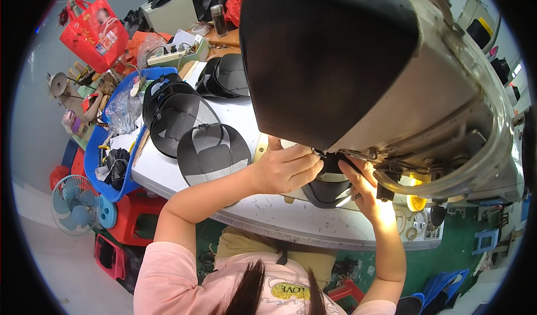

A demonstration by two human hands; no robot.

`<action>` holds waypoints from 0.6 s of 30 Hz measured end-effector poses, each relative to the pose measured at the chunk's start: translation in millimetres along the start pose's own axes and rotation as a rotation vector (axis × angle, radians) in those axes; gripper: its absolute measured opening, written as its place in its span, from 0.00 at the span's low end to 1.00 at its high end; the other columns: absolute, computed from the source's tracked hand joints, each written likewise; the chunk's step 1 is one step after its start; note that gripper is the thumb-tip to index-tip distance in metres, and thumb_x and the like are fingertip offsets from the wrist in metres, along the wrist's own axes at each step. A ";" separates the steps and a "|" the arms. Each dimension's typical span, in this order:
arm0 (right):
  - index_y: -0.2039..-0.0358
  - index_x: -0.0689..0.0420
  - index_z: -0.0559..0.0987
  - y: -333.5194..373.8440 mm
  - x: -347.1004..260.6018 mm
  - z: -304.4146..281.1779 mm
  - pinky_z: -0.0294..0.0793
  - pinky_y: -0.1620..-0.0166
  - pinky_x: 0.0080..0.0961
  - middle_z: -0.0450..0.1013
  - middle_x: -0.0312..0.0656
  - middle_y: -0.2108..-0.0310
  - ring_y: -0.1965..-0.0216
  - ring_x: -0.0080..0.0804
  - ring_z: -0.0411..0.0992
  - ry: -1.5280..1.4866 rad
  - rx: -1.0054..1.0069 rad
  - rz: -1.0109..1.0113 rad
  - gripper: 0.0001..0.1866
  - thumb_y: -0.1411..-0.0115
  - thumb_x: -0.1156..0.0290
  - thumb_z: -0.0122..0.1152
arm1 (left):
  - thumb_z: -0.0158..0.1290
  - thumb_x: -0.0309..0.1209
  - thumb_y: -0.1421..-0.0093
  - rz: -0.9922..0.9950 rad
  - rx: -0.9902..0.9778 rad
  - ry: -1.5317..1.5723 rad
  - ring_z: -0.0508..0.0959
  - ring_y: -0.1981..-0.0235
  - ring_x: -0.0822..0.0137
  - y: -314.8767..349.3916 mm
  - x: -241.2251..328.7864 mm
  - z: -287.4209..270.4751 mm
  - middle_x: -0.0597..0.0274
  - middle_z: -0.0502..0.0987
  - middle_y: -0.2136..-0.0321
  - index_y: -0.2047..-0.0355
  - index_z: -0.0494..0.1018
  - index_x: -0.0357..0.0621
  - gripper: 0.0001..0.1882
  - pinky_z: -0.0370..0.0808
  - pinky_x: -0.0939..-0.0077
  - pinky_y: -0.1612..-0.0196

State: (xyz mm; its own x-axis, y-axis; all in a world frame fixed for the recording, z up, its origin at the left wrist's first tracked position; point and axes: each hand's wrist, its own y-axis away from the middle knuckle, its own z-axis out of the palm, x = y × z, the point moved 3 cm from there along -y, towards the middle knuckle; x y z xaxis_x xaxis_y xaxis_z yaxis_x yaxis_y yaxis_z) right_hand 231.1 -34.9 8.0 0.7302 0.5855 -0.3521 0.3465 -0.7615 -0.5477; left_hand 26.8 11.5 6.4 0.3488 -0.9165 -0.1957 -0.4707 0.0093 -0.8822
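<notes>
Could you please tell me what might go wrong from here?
The left grip and right grip are close to the machine, so a finger might get caught if it runs. The black visor between them could shift out of line if either grip slackens. The left forearm passes close beside the loose visor, so it may nudge it.

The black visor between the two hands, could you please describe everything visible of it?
The black visor has a smooth, curved, plastic-looking brim, its rounded edge toward the person, with a greyer patch inside. The sewing machine above hides its far part. The left hand and right hand hold its far end from either side.
</notes>
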 end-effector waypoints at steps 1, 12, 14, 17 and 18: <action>0.53 0.51 0.79 -4.7 -1.3 0.4 0.73 0.51 0.33 0.74 0.44 0.53 0.52 0.43 0.74 0.081 0.020 -0.064 0.31 0.60 0.88 0.60 | 0.60 0.25 0.59 -0.005 0.005 0.009 0.77 0.71 0.67 1.0 -2.4 1.7 0.63 0.78 0.72 0.74 0.78 0.41 0.09 0.71 0.73 0.63; 0.52 0.50 0.79 -9.5 -1.0 0.4 0.74 0.55 0.30 0.77 0.46 0.58 0.57 0.42 0.76 0.235 0.080 -0.148 0.30 0.59 0.87 0.62 | 0.59 0.22 0.56 0.005 -0.007 0.055 0.79 0.75 0.66 5.9 -7.7 3.1 0.60 0.79 0.73 0.70 0.76 0.40 0.10 0.76 0.72 0.68; 0.52 0.50 0.79 -11.6 -1.2 0.1 0.74 0.55 0.30 0.77 0.45 0.58 0.58 0.42 0.76 0.256 0.104 -0.177 0.30 0.58 0.87 0.61 | 0.59 0.22 0.56 0.015 0.004 0.043 0.79 0.75 0.67 4.0 -6.5 3.4 0.60 0.79 0.74 0.70 0.75 0.41 0.10 0.77 0.72 0.68; 0.52 0.50 0.79 -15.2 -5.9 -2.3 0.73 0.56 0.30 0.77 0.45 0.59 0.59 0.40 0.76 0.241 0.086 -0.155 0.29 0.57 0.88 0.59 | 0.59 0.21 0.56 0.018 0.002 0.036 0.78 0.76 0.66 5.2 -7.0 2.7 0.61 0.79 0.74 0.71 0.76 0.41 0.10 0.77 0.71 0.67; 0.52 0.50 0.79 -14.9 -5.9 -2.8 0.73 0.57 0.29 0.77 0.44 0.60 0.61 0.39 0.76 0.230 0.071 -0.133 0.30 0.57 0.88 0.59 | 0.59 0.21 0.57 0.011 0.014 0.041 0.78 0.75 0.66 5.5 -8.3 3.7 0.61 0.78 0.74 0.71 0.76 0.41 0.10 0.77 0.71 0.67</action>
State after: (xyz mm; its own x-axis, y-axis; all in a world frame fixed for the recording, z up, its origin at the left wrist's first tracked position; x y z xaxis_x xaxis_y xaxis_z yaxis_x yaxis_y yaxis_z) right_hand 223.2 -27.7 20.3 0.7983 0.5944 -0.0968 0.4117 -0.6560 -0.6326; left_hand 24.4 20.6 1.6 0.3100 -0.9320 -0.1878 -0.4629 0.0246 -0.8861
